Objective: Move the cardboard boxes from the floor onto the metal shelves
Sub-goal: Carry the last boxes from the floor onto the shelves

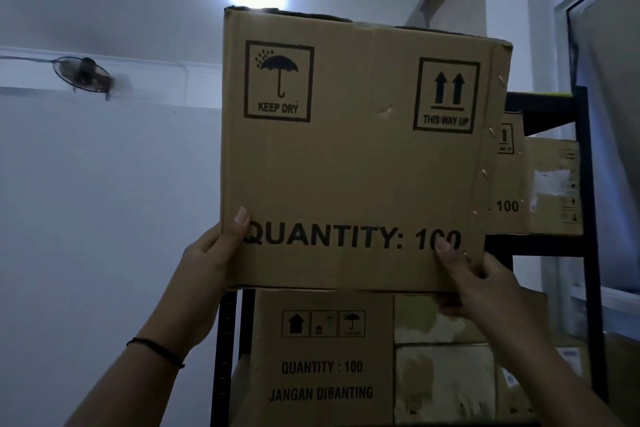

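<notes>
box [353, 156] upright, raised between both hands at shelf [588, 253] height, bottom edge level with a shelf beam | left hand [211, 260] grips lower left corner, thumb on front face | right hand [481, 288] grips lower right corner, thumb on front | more boxes [322, 357] shelved below and right of hands
</notes>
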Demonstrator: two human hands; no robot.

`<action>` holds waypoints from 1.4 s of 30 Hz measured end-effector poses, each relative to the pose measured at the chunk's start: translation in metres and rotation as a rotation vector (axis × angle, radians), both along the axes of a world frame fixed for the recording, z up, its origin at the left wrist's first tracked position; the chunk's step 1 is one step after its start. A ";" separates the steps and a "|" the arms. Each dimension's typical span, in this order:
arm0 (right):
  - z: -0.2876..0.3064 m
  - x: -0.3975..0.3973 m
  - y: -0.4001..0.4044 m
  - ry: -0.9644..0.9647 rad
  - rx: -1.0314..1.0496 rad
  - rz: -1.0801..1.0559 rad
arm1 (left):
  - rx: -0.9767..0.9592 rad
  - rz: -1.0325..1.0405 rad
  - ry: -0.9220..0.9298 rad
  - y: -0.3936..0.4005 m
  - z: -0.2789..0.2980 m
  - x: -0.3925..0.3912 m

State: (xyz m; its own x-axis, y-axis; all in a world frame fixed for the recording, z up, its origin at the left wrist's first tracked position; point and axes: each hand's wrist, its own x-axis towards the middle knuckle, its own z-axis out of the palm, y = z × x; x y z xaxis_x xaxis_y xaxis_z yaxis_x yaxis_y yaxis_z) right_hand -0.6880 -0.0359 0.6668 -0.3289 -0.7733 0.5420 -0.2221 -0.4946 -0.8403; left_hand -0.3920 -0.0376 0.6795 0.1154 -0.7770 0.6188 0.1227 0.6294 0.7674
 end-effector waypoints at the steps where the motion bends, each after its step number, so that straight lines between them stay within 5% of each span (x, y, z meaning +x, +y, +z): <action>1: -0.001 0.001 0.001 -0.011 -0.013 0.000 | -0.009 0.011 0.009 0.000 -0.001 -0.001; 11: 0.027 0.000 0.009 -0.046 -0.051 -0.066 | -0.001 -0.026 0.067 0.004 0.019 0.004; 18: 0.040 0.001 0.009 0.010 -0.082 -0.102 | -0.083 0.219 0.018 0.004 0.037 0.005; 23: 0.050 0.000 -0.001 0.090 -0.147 -0.144 | -0.109 0.206 -0.057 -0.007 0.051 0.010; 42: 0.056 -0.001 -0.116 0.289 -0.042 -0.291 | -0.180 0.428 -0.077 -0.135 0.053 0.017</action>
State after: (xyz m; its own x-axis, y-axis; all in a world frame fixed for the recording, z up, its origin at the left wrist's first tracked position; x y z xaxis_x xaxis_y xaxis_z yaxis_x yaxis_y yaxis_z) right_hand -0.6888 -0.1514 0.7227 -0.3599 -0.6456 0.6736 -0.5817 -0.4093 -0.7030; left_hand -0.3752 -0.1727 0.7325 0.3502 -0.5495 0.7586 -0.2299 0.7347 0.6383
